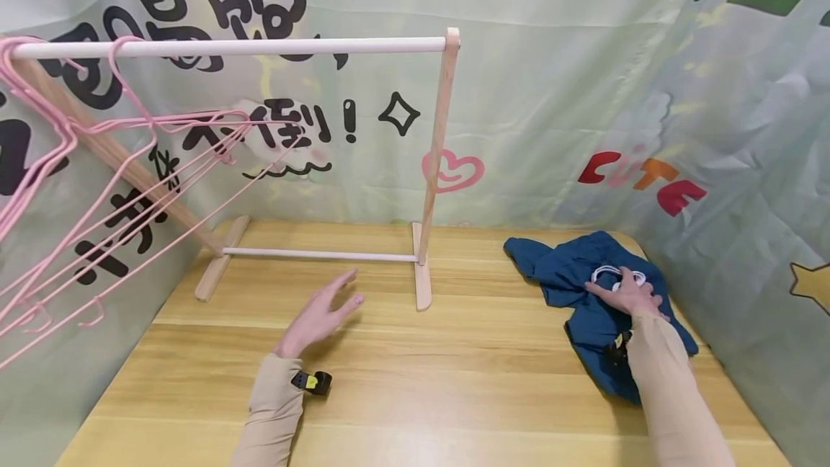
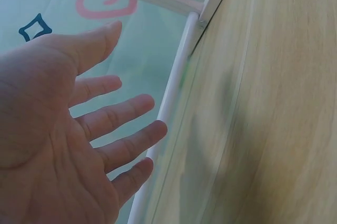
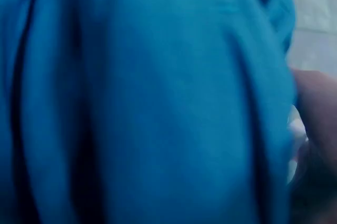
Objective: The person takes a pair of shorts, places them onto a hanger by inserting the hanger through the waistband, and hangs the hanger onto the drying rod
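My right hand (image 1: 632, 295) rests on a crumpled dark blue garment (image 1: 599, 341) at the right of the table. Its thumb and index finger are spread apart around a white curved detail (image 1: 606, 269) on the cloth. In the right wrist view, folds of blue cloth (image 3: 168, 97) fill most of the picture, with part of the hand (image 3: 322, 113) at the right edge. My left hand (image 1: 319, 316) hovers over the table left of centre, palm turned inward, holding nothing. Its fingers (image 2: 126, 113) look spread and relaxed in the left wrist view.
A rack with a white top rail (image 1: 292, 47) and wooden posts (image 1: 438, 143) stands at the back left. Several pink hangers (image 1: 152, 121) hang from its left end. A lower white bar (image 1: 318, 255) joins its feet. Printed cloth walls (image 1: 538, 92) border the wooden table (image 1: 454, 380).
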Available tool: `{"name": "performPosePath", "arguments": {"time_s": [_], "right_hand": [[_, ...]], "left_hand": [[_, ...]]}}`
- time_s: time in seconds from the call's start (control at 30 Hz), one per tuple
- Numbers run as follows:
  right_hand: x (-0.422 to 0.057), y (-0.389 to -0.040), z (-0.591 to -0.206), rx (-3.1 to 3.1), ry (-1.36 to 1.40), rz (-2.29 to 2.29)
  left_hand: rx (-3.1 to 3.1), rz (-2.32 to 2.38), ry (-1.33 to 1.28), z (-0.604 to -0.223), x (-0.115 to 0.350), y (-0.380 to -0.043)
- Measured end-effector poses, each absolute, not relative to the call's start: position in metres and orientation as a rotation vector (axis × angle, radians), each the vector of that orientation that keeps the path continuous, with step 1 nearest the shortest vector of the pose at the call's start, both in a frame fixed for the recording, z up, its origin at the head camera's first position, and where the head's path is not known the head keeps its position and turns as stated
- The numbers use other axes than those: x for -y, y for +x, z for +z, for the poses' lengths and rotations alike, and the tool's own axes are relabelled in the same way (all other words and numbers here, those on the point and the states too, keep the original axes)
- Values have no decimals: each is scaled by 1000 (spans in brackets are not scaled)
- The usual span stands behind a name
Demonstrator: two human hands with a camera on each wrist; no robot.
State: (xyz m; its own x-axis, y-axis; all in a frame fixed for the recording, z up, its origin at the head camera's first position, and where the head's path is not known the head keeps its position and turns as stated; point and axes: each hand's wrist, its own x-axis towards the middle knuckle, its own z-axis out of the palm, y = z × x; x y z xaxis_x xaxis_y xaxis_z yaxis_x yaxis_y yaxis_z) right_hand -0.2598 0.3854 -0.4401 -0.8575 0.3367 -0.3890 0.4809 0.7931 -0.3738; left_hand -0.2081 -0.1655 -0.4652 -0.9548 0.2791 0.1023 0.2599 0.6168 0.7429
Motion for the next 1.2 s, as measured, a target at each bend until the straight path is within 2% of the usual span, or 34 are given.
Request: {"name": "performPosePath", "arguments": {"time_s": [0.2,0.43,0.57,1.2], "right_hand": [[-386,-264,-447,-2652,592,-635],[-391,-262,-447,-2825,235,-429],[-390,-266,-446,-2844,147,-390],[-371,-262,-455,-2935,63,-585]], "left_hand": [[-2793,1291,471,-465,166,-208],[-2775,1287,448,-464,166,-206],[-2777,1288,461,-464,166,-206],[-2754,1299,456,-464,167,-207]]}}
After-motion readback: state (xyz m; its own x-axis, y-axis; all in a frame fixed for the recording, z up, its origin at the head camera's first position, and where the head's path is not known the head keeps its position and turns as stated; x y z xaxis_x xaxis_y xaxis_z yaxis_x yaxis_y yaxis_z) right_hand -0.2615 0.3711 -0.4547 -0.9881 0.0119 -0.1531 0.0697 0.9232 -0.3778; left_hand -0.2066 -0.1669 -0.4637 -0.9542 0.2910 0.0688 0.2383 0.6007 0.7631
